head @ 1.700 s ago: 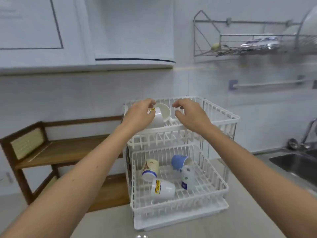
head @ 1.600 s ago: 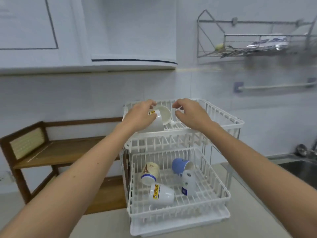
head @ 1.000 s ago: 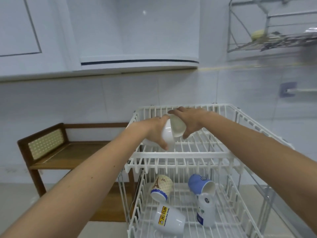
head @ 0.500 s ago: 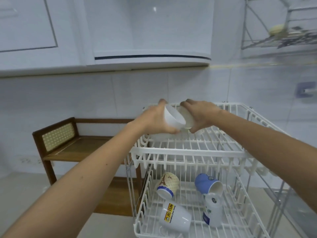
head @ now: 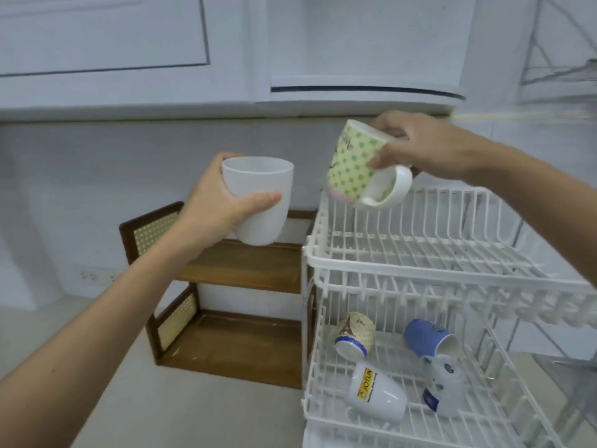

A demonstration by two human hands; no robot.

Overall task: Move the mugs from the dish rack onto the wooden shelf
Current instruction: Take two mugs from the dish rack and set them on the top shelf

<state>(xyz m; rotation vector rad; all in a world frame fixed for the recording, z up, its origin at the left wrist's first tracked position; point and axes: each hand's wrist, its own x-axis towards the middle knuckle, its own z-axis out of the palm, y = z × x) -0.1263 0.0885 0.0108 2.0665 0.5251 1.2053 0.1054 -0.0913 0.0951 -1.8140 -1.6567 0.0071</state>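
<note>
Mugs are held above the rack (head: pixel 420 253): white mug (head: pixel 258 202) gripped upright in the left hand (head: pixel 219 205), green mug (head: pixel 353 163) tilted in the right hand (head: pixel 423 147). Both should be levelled before being set on the shelf (head: pixel 245 270).

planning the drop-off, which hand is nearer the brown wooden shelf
Left. The left hand, holding the plain white mug, is right above the brown wooden shelf; the right hand holds the green dotted mug over the white dish rack.

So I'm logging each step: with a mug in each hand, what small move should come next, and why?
Probably lower the left hand and set its upright white mug on the wooden shelf: it hangs just above the bare top board.
</note>
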